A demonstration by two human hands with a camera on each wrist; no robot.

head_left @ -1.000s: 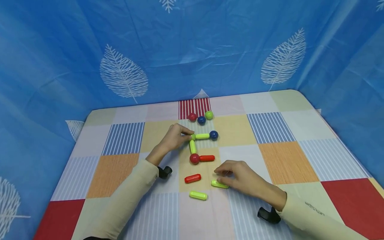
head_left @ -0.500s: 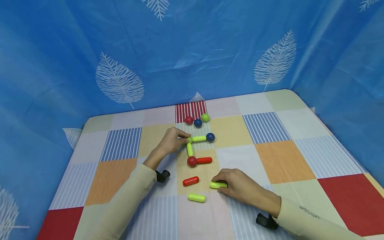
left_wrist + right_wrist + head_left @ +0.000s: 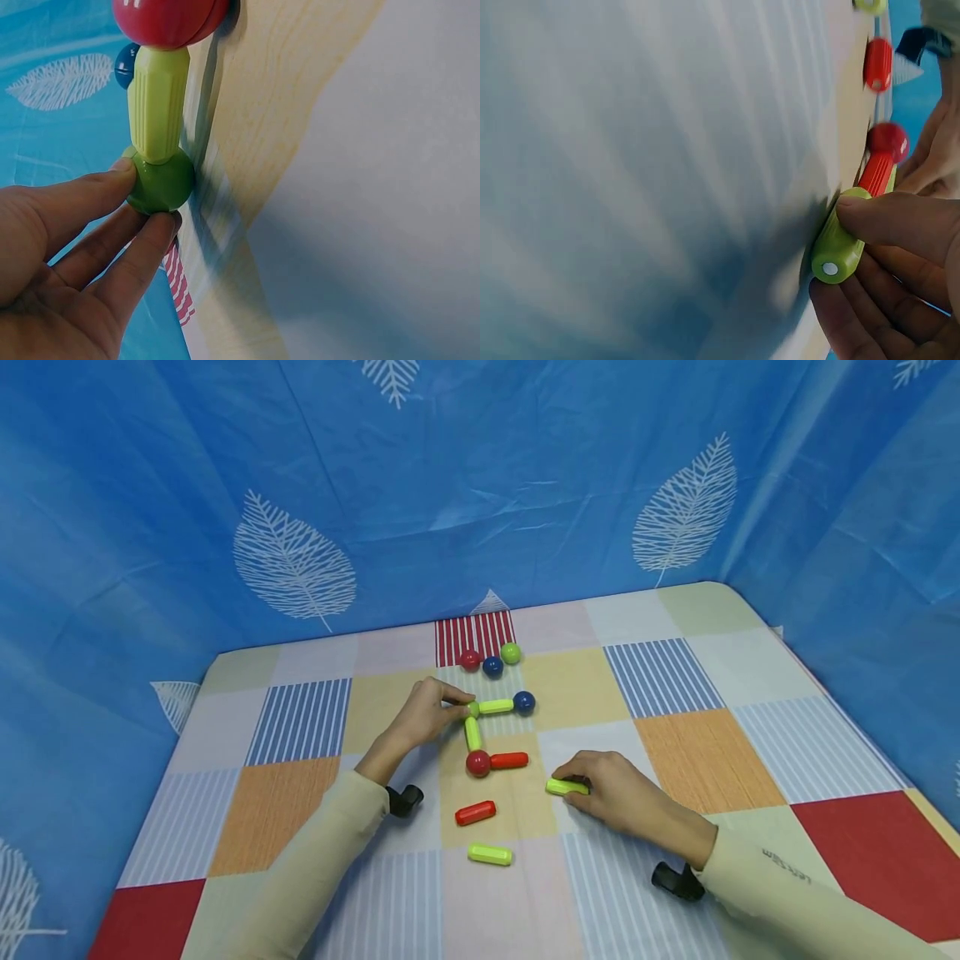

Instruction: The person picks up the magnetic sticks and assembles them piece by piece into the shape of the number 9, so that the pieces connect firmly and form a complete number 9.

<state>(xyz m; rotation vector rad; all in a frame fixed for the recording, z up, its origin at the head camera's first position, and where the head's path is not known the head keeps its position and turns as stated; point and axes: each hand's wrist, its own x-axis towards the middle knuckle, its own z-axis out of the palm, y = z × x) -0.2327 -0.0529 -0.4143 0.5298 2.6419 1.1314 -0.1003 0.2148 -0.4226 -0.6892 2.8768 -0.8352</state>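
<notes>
My left hand (image 3: 423,714) pinches a green ball (image 3: 161,182) between thumb and fingers. From that ball one yellow-green rod (image 3: 496,706) runs right to a blue ball (image 3: 524,702). Another yellow-green rod (image 3: 157,105) leads nearer me to a red ball (image 3: 478,764), from which a red rod (image 3: 510,761) points right. These pieces touch end to end and form a bracket shape. To the right of it, my right hand (image 3: 618,789) pinches a loose yellow-green rod (image 3: 841,240) by its sides, with a pale round spot on its end.
A loose red rod (image 3: 476,812) and a yellow-green rod (image 3: 490,855) lie nearer me on the patchwork tablecloth (image 3: 525,902). Behind the bracket shape sit a red ball (image 3: 470,660), a blue ball (image 3: 492,667) and a green ball (image 3: 511,652). A blue curtain (image 3: 480,485) rises behind the table.
My right hand has come down onto the yellow-green rod, gripped it, and carried it slightly right and away from me. The left hand stays on the green ball.
</notes>
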